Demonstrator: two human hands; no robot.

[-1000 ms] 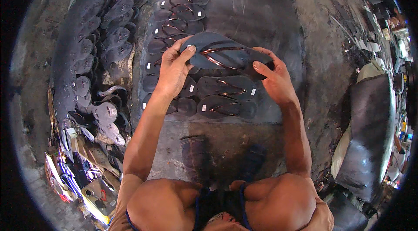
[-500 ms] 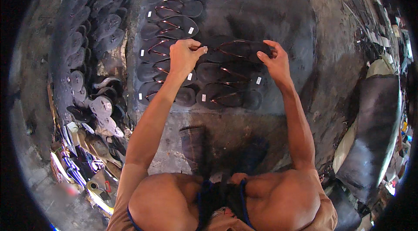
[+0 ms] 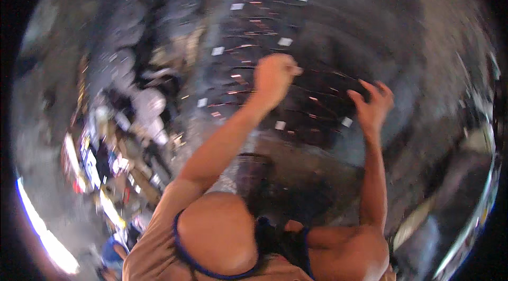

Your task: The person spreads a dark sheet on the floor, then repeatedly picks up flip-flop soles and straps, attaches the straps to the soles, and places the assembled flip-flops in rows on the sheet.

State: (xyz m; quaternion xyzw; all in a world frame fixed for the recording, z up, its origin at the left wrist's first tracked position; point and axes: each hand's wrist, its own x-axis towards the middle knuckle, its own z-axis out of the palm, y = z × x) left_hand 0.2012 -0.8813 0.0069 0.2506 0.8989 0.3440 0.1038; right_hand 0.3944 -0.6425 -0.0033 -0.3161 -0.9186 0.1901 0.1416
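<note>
My left hand (image 3: 274,79) is closed in a pinch above the rows of dark flip-flops. A small pale bit shows at its fingertips, too blurred to name. To its right my right hand (image 3: 373,101) hangs open, thumb and fingers apart, close to the right end of a black flip-flop (image 3: 330,74). Below that lie more black flip-flops with shiny coppery straps; a white label (image 3: 346,121) shows on one and another white label (image 3: 280,125) near the front edge. Motion smears the whole picture, and my left hand covers part of the rows.
A longer column of labelled flip-flops (image 3: 254,29) runs away from me. At the left lie grey sole-shaped pieces (image 3: 148,102) and a heap of mixed scraps (image 3: 114,159). A dark sheet-like bundle (image 3: 450,175) lies at the right. Part of another person (image 3: 112,252) shows at the lower left.
The view has swung, so the flip-flop rows sit further right and tilted. My right hand's fingers have spread and stand off the flip-flop's end. My left hand stays pinched.
</note>
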